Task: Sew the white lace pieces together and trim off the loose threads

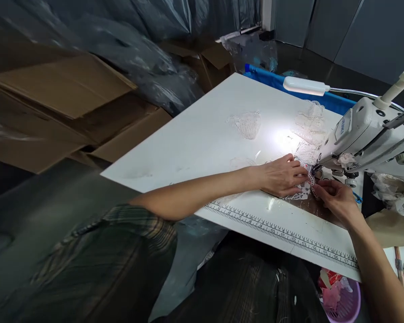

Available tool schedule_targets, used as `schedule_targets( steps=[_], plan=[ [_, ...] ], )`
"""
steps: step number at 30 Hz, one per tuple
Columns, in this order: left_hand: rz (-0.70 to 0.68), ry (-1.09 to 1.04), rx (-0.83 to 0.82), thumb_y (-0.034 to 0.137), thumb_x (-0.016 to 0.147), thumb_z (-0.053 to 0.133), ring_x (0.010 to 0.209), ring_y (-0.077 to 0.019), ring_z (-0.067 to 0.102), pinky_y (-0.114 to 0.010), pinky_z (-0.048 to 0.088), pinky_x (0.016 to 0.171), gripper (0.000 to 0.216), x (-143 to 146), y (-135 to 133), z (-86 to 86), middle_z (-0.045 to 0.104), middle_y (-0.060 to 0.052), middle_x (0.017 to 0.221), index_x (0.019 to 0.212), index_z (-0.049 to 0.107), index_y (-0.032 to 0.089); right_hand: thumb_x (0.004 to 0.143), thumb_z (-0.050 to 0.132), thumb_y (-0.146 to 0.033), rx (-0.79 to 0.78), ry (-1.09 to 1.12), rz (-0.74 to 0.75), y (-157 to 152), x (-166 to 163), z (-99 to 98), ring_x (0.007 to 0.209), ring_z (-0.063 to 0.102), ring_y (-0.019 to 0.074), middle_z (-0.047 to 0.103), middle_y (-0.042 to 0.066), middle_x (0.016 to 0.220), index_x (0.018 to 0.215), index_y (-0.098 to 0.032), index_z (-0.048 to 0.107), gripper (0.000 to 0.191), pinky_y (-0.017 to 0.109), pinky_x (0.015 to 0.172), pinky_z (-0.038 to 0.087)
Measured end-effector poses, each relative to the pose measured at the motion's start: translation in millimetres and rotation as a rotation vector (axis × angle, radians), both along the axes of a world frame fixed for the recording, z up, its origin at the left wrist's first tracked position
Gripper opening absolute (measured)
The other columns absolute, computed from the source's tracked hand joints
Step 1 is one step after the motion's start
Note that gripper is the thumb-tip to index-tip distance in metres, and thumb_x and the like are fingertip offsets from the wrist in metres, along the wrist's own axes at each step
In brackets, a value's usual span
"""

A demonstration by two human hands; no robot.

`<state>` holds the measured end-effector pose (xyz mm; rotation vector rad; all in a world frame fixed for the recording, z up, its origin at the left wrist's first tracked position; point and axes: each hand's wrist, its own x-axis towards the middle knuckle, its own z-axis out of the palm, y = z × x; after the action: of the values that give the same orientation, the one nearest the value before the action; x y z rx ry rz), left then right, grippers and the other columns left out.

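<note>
A white sewing machine (363, 130) stands at the right, its needle area over a piece of white lace fabric (303, 192). My left hand (284, 176) lies flat on this fabric just left of the presser foot, fingers stretched toward it. My right hand (335, 196) pinches a narrow lace trim (312, 183) between thumb and fingers, just in front of the foot. The trim runs up to the foot. Fingers partly cover the fabric, and the needle tip is too small to make out.
More lace pieces (247, 123) and a lace pile (309, 121) lie on the white table (188, 148). A lamp (305, 85) lights the work. A printed ruler (272, 229) runs along the front edge. Cardboard boxes (60, 85) stand left; a purple basket (350, 305) sits below right.
</note>
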<state>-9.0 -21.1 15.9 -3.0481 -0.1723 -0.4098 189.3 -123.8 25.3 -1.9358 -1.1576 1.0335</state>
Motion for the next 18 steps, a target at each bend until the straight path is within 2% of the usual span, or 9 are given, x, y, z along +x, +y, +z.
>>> schedule_targets(
  steps=[2,5,8,11,14,18],
  plan=[
    [0.020,-0.019,-0.058,0.033,0.102,0.044,0.104,-0.0232,0.063,-0.039,0.039,0.093,0.031,0,1,0.6,0.066,-0.011,0.130,0.119,0.066,0.019,0.065,0.072,-0.054,-0.025,-0.027,-0.038,1,0,-2.9,0.055,0.062,0.0180,0.068,0.003,0.061,0.077,-0.021,0.065,0.035,0.029,0.050,0.045],
    [-0.039,-0.030,-0.144,0.027,0.102,0.044,0.116,-0.0208,0.061,-0.039,0.035,0.104,0.029,-1,5,-1.2,0.066,-0.009,0.132,0.121,0.065,0.022,0.066,0.070,-0.059,0.053,-0.114,-0.021,-4,-5,-7.4,0.053,0.059,0.0165,0.068,0.002,0.061,0.079,-0.021,0.069,0.040,0.027,0.048,0.042],
    [-0.058,-0.025,-0.155,0.031,0.100,0.050,0.120,-0.0214,0.059,-0.037,0.037,0.102,0.029,-1,5,-6.0,0.064,-0.009,0.136,0.124,0.063,0.022,0.071,0.065,-0.058,0.158,-0.268,-0.010,-13,-14,-9.5,0.055,0.058,0.0172,0.068,0.002,0.063,0.085,-0.020,0.073,0.041,0.029,0.052,0.042],
    [-0.022,-0.078,-0.092,0.033,0.100,0.050,0.112,-0.0223,0.061,-0.038,0.039,0.098,0.027,2,1,-9.1,0.066,-0.010,0.131,0.118,0.065,0.019,0.078,0.056,-0.055,0.270,-0.415,0.012,-21,-22,-10.6,0.059,0.060,0.0190,0.069,0.004,0.065,0.090,-0.020,0.076,0.041,0.031,0.058,0.043],
    [0.007,-0.170,-0.026,0.024,0.101,0.043,0.099,-0.0206,0.063,-0.037,0.041,0.091,0.026,6,-5,-8.6,0.071,-0.010,0.116,0.103,0.067,0.017,0.085,0.051,-0.050,0.360,-0.532,0.067,-25,-27,-13.8,0.063,0.062,0.0197,0.073,0.005,0.074,0.094,-0.022,0.077,0.039,0.031,0.060,0.043],
    [-0.087,-0.211,0.020,0.015,0.099,0.042,0.095,-0.0204,0.063,-0.036,0.044,0.090,0.024,10,-10,-9.3,0.071,-0.013,0.108,0.097,0.066,0.014,0.091,0.048,-0.039,0.405,-0.679,0.146,-27,-33,-18.8,0.076,0.066,0.0216,0.075,0.009,0.089,0.092,-0.022,0.076,0.033,0.030,0.062,0.043]
  ],
)
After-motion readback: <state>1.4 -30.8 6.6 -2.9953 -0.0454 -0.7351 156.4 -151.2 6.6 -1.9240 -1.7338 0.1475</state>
